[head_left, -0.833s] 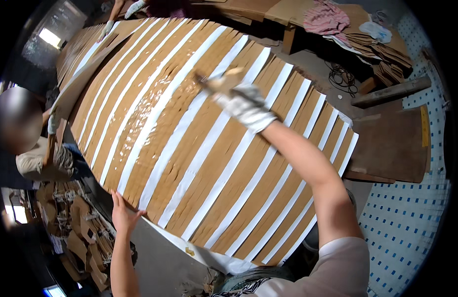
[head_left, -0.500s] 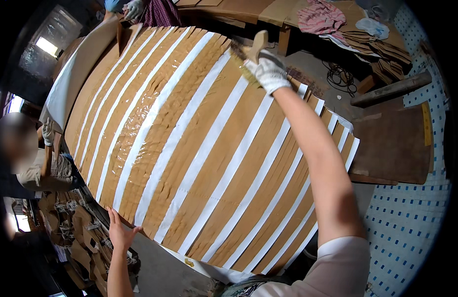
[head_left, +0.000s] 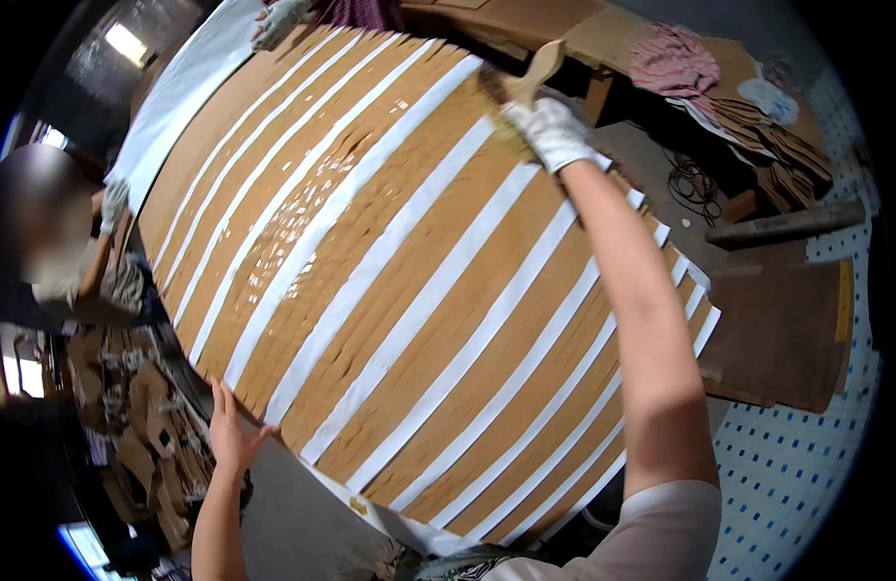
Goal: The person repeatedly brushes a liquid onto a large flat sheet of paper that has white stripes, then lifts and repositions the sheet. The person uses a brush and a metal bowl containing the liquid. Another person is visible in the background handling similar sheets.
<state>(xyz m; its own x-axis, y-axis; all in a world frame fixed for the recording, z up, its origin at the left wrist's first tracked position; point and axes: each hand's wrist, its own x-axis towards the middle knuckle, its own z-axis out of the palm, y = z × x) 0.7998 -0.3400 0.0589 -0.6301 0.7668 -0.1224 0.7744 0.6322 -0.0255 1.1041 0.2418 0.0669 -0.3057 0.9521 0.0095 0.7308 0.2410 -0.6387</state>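
The wooden-handled brush sits in the upper middle of the frame, at the far edge of the striped board, its pale handle pointing up and to the right and its dark bristles down on the board's surface. The right hand, in a white work glove, is wrapped around the lower part of the handle, fingers curled tight about it, with the bare forearm running down toward the lower right of the frame. The left hand is bare and lies at the lower left, at the near edge of the board; its fingers are stretched out and slightly spread, resting flat against that edge and holding nothing.

The board is a large brown sheet crossed by long white strips that run from lower left to upper right, and it fills most of the middle of the frame. A patch in its upper left part shines as if wet. Along its upper left edge lies a white sheet.

At the top edge another person's gloved hand rests at the board's far end. At the left edge of the frame sits a second person. To the right, beyond the board, are brown cardboard pieces, a coil of black cable, and a pink cloth in the upper right. A white pegboard wall fills the lower right.
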